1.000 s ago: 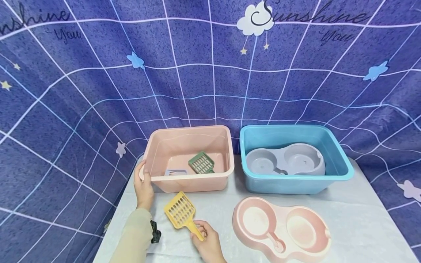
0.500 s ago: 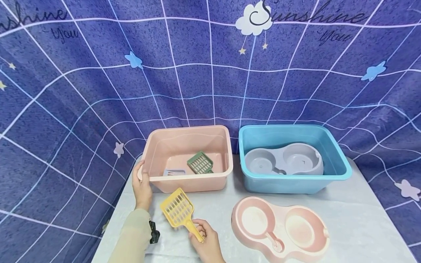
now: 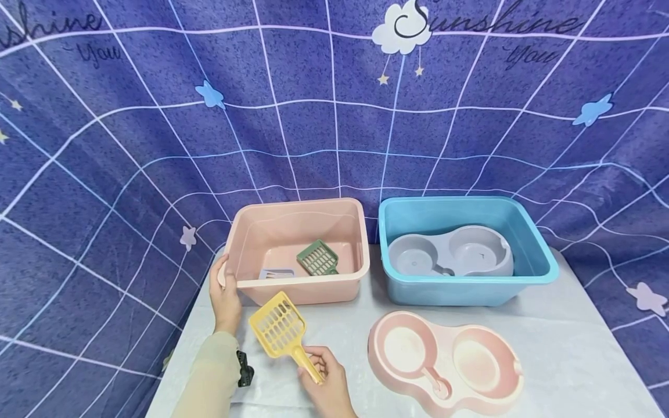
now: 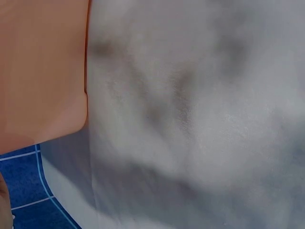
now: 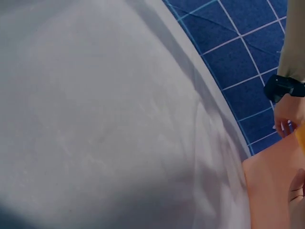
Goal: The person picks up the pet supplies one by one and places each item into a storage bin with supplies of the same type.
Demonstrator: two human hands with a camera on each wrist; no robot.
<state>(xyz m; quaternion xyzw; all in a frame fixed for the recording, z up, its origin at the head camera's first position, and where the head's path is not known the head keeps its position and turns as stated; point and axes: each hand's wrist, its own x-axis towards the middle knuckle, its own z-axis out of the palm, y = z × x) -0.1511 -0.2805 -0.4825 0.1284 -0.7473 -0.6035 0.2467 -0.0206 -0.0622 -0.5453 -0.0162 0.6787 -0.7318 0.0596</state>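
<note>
My left hand (image 3: 226, 299) grips the rim of a pink litter box (image 3: 308, 295) at its front left corner, thumb on the near side. In my right hand (image 3: 329, 383) is a yellow litter scoop (image 3: 290, 348), held by the handle. Its slotted head points up and left, overlapping the front of the box in the head view. Inside the box lie a green litter scoop (image 3: 309, 251) and a pale lilac piece (image 3: 277, 272), partly hidden by the front wall. The right wrist view catches only a corner of the yellow scoop (image 5: 300, 136).
A blue litter box (image 3: 444, 295) stands to the right with a grey double pet bowl (image 3: 444, 247) inside. In front of it, a pink double pet bowl (image 3: 444, 351) rests on the white-covered table (image 3: 569, 348). A patterned blue cloth (image 3: 313, 133) hangs behind.
The yellow scoop's head has risen and shifted left, toward the pink box, in my right hand. My left hand keeps its grip on the rim.
</note>
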